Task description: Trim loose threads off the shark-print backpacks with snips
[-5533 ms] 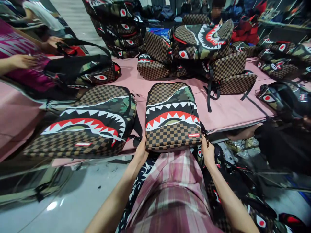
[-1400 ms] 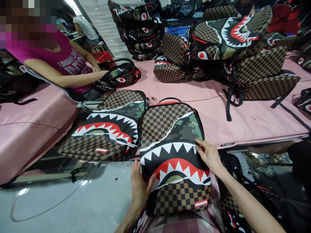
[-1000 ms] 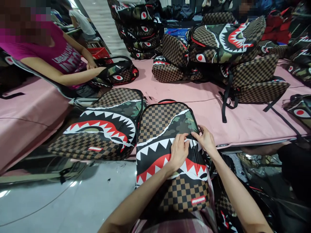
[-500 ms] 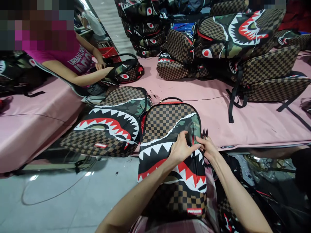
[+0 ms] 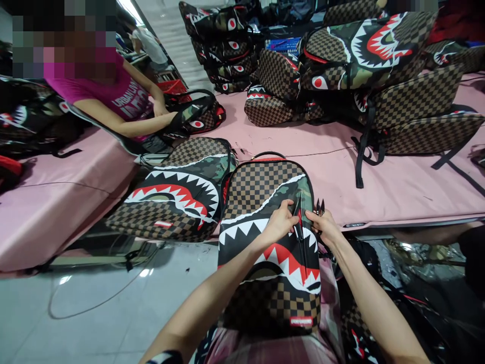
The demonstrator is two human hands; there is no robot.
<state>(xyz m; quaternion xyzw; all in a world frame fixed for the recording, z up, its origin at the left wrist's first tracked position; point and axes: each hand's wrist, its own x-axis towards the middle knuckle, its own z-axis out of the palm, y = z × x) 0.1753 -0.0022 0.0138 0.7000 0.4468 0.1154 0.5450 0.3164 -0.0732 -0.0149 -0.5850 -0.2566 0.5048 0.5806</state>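
A checkered backpack (image 5: 261, 187) with a shark-mouth print leans upright before me, its lower end at my lap. My left hand (image 5: 281, 223) lies on its front, with thumb and fingers closed on the left edge of a slanted zip pocket (image 5: 300, 217). The pocket gapes a little and red lining shows inside. At the pocket's right side is my right hand (image 5: 323, 226), thumb against the bag's edge. Dark thread snips (image 5: 320, 206) stick up out of its curled fingers, points upward.
A similar backpack (image 5: 182, 187) lies just left of mine on the pink-covered table (image 5: 379, 202). Beyond it a person in a magenta shirt (image 5: 129, 101) handles another bag (image 5: 200, 119). More bags (image 5: 371, 55) are piled at back right, and others (image 5: 223, 45) stacked behind.
My left thumb has drawn back left from the pocket's right side toward my fingers, and the pocket opening shows more red. The right hand with the snips stays about where it was.
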